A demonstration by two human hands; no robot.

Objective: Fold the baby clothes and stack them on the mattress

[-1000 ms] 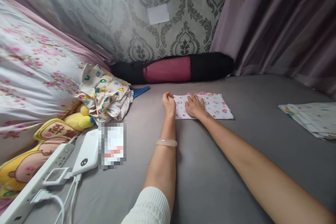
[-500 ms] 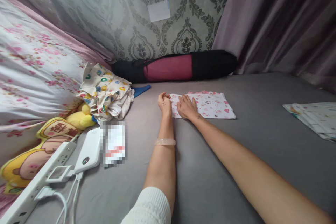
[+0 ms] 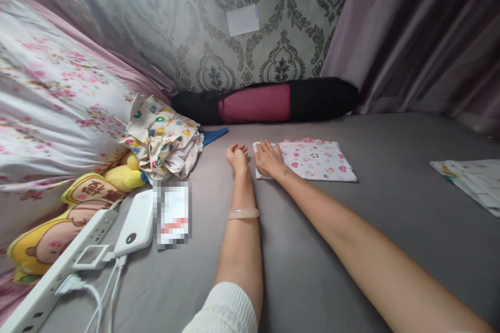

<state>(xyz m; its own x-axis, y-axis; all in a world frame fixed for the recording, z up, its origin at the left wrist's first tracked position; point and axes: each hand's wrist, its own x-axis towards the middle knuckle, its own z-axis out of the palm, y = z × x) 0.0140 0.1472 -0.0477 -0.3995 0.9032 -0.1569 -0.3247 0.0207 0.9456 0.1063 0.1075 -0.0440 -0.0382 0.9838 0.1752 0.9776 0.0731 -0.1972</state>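
A folded white cloth point(image 3: 324, 162) with pink hearts and small printed figures lies flat on the grey bed sheet point(image 3: 312, 250). A pink ruffled edge shows along its far side. My right hand point(image 3: 269, 160) rests palm down on the cloth's left end, open, with the fingers stretched over it. Just left of the cloth, apart from it, my left hand point(image 3: 237, 158) is turned on its side. Its fingers are loosely bent and apart, and nothing shows in them.
Crumpled patterned fabric point(image 3: 166, 138) sits at the left, near a yellow cushion point(image 3: 50, 242), a power strip point(image 3: 50, 281) and a white power bank point(image 3: 135, 221). A black and red long bag point(image 3: 253, 103) lies along the wall. Another folded cloth point(image 3: 472, 182) is at the far right.
My left hand has moved left, off the cloth's edge. My right hand has slid left along the cloth to its left end. The view has shifted slightly.
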